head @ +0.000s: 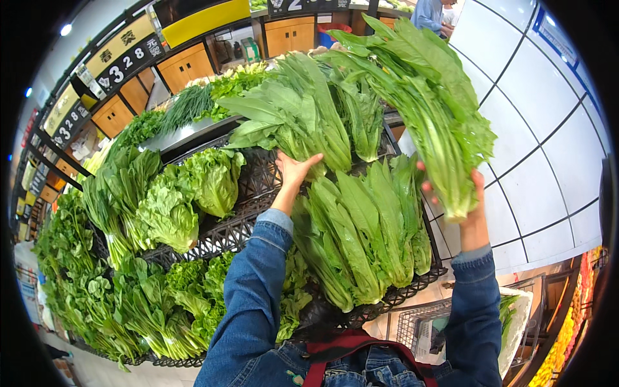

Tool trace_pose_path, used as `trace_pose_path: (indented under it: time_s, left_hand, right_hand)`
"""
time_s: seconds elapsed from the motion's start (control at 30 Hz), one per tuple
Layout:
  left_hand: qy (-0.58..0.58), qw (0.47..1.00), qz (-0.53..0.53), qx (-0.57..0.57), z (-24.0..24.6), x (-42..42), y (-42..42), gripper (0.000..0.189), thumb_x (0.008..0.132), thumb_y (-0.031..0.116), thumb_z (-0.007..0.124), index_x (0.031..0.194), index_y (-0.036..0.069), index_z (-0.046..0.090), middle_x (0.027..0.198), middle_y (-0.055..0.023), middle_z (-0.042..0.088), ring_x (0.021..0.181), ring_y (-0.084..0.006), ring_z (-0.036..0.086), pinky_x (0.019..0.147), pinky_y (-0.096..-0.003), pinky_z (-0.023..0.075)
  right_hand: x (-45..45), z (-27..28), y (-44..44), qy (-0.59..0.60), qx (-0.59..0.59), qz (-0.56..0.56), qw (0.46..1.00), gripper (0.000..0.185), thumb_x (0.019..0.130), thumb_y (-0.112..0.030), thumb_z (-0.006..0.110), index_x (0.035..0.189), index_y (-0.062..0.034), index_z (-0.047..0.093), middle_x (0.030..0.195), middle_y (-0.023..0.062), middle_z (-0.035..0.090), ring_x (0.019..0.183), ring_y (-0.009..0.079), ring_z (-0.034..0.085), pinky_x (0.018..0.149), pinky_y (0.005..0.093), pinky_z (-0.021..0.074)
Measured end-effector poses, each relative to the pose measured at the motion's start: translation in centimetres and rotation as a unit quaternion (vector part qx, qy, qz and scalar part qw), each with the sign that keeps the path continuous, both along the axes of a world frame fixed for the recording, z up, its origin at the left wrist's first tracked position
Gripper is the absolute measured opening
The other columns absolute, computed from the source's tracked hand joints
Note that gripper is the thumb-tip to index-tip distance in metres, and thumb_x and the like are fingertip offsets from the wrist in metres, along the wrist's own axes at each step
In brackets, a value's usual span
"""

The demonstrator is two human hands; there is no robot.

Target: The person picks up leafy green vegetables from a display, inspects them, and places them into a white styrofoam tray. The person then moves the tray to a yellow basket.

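My right hand (475, 198) holds a long bunch of green leaf lettuce (430, 116) near its pale cut stem end. The bunch is raised above the right side of the display, its leaves pointing up and away from me. My left hand (295, 169) is at the stem end of another leaf lettuce bunch (302, 106) in the back row, thumb and fingers spread around it. Leaves partly hide those fingers. Below and between my forearms, several upright leaf lettuce heads (360, 232) stand side by side in a black plastic crate (396, 295).
Rounder lettuce heads (213, 181) and leafy greens (145, 300) fill the left. Price signs (128, 60) hang at the back left. A white tiled surface (532, 159) borders the right. A wire shopping basket (425, 319) is low right. Another person (428, 17) is at the far top.
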State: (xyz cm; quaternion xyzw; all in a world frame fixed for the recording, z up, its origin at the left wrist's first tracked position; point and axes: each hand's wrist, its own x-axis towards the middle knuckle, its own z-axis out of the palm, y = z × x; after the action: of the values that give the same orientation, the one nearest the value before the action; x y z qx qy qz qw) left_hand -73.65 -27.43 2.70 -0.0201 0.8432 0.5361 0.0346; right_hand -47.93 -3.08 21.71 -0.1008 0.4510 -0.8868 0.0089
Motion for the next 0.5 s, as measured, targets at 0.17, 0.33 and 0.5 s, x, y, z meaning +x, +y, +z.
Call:
trace_pose_path:
  time_s: [0.17, 0.33, 0.5]
  left_hand:
    - [0.041, 0.999, -0.003, 0.024, 0.5, -0.5, -0.6, 0.123, 0.05, 0.036, 0.089, 0.136, -0.008, 0.013, 0.136, -0.0324, 0.031, 0.126, -0.0396, 0.036, 0.105, -0.0399, 0.032]
    - [0.117, 0.993, 0.031, -0.008, 2.4, -0.5, -2.7, 0.111, 0.054, 0.027, 0.084, 0.134, -0.009, 0.015, 0.127, -0.0317, 0.04, 0.118, -0.0429, 0.042, 0.104, -0.043, 0.0327]
    - [0.157, 0.985, 0.074, 0.026, 2.2, -0.5, -6.0, 0.112, 0.055, 0.024, 0.081, 0.142, 0.001, 0.013, 0.133, -0.0297, 0.036, 0.123, -0.0403, 0.038, 0.103, -0.0445, 0.0308]
  right_hand:
    - [-5.9, -0.8, -2.7, -0.022, 0.086, 0.004, 0.996, 0.082, 0.08, -0.052, 0.058, 0.139, -0.0002, 0.033, 0.131, 0.0214, 0.049, 0.102, 0.0284, 0.061, 0.076, 0.0333, 0.0558]
    - [-10.0, -2.1, -4.9, -0.021, 0.085, 0.036, 0.996, 0.084, 0.079, -0.048, 0.062, 0.14, 0.001, 0.031, 0.136, 0.0231, 0.042, 0.109, 0.03, 0.057, 0.081, 0.0344, 0.0546]
    - [-12.9, -4.0, -6.7, -0.05, 0.06, 0.074, 0.994, 0.079, 0.08, -0.042, 0.063, 0.139, 0.0003, 0.033, 0.138, 0.0195, 0.041, 0.113, 0.031, 0.055, 0.083, 0.0353, 0.0541]
